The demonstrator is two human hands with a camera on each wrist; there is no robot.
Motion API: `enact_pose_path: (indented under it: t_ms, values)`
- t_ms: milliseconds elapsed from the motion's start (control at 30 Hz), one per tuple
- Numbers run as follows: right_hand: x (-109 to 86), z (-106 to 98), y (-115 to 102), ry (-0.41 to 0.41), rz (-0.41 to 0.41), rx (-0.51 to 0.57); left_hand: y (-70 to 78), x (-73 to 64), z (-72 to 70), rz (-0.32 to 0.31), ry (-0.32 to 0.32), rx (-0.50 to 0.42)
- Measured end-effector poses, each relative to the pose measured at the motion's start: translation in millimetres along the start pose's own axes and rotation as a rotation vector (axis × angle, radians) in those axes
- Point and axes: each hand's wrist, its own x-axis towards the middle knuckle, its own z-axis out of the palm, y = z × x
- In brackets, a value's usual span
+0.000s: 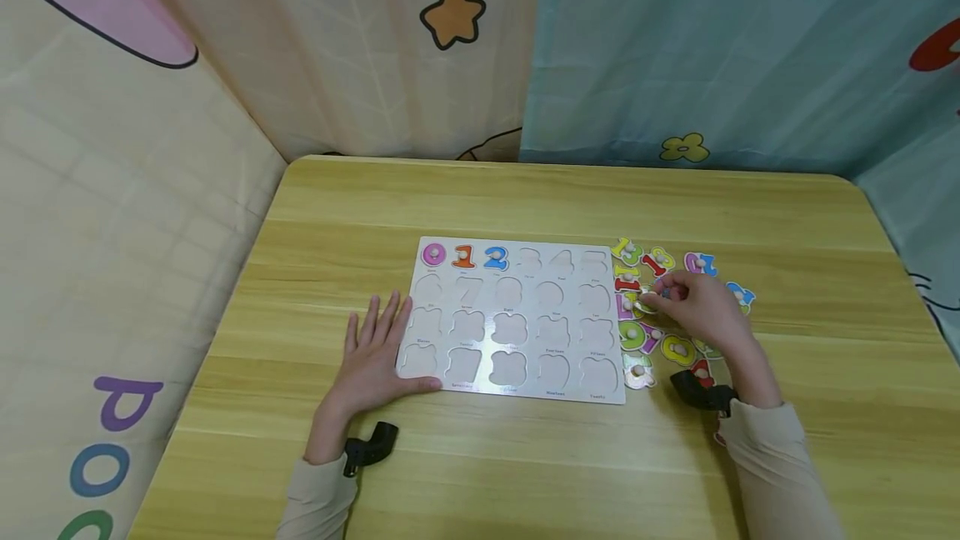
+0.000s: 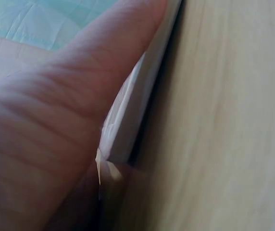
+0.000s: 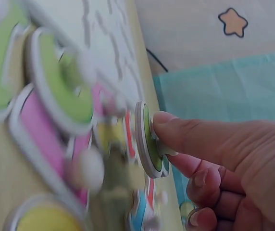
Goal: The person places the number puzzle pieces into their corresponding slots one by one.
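A white number puzzle board [image 1: 486, 325] lies flat, with a pink 0 [image 1: 433, 254], an orange 1 [image 1: 464, 257] and a blue 2 [image 1: 496, 258] in its top row. My left hand [image 1: 371, 361] rests at the board's left side, fingers spread and straight, thumb along the front edge. In the left wrist view, the thumb [image 2: 104, 53] lies against the board's edge [image 2: 132, 106]. Over the loose pieces, my right hand [image 1: 705, 307] pinches a green number piece [image 3: 149, 139] by its knob. That piece is tilted on edge; which number it is I cannot tell.
Several loose number pieces with knobs lie right of the board, among them a yellow one [image 1: 678, 349], a blue one [image 1: 741, 296] and a pink one [image 3: 43, 134]. The wooden table [image 1: 525, 473] ends at patterned curtains [image 1: 360, 48] behind.
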Motion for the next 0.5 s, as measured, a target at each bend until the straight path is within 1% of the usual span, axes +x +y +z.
enact_pose_path:
  t_ms: [133, 367, 500]
  values:
    - [17.1, 9.4, -19.9, 0.001, -0.062, -0.003, 0.6, -0.3, -0.6, -0.002, -0.003, -0.005]
    - [50.7, 36.6, -63.3, -0.093, -0.077, 0.012, -0.1, -0.3, -0.1, -0.006, -0.014, 0.007]
    - [66.7, 50.1, -83.6, -0.129, -0.089, 0.004, -0.5, 0.1, 0.1, -0.011, -0.020, 0.012]
